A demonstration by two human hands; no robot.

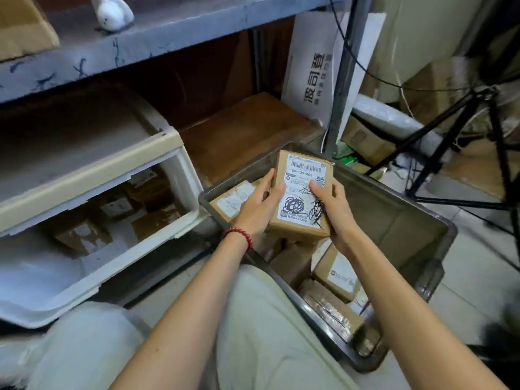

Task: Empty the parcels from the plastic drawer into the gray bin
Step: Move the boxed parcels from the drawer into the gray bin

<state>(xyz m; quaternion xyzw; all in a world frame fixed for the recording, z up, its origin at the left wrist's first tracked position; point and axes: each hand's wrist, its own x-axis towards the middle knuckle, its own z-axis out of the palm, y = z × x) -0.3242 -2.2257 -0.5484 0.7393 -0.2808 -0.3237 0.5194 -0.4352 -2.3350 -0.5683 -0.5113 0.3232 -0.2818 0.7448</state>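
A person's two bare hands hold a small brown cardboard parcel (302, 198) over the gray bin (408, 218), above the bin's left edge; the left hand (257, 209) grips the parcel's left side, thumb lying on the top face and fingers reaching along the edge; the right hand (334, 209) grips the right side, thumb pressed on the label and fingers curled underneath. A red bead bracelet (240, 235) circles the left wrist.

The parcel's white shipping label carries a barcode along the top and the code "159-159-K02" in bold; smaller printed lines below are too fine to read; black marker scribbles cover parts of the lower half.

Inside the bin lie more cardboard parcels; one labelled box (233, 199) sits in the far left corner, and another (336, 274) lies toward the near edge; their labels are too blurred to read.

To the left, the beige plastic drawer (92, 277) stands pulled out of its cabinet; brown parcels (84, 235) show dimly through its translucent front.

Behind the bin, a white carton (312, 68) leans upright, printed with large Chinese characters turned sideways that appear to read "波司登". A gray shelf (140, 43) runs across the top; a black tripod (455, 130) stands at the right.
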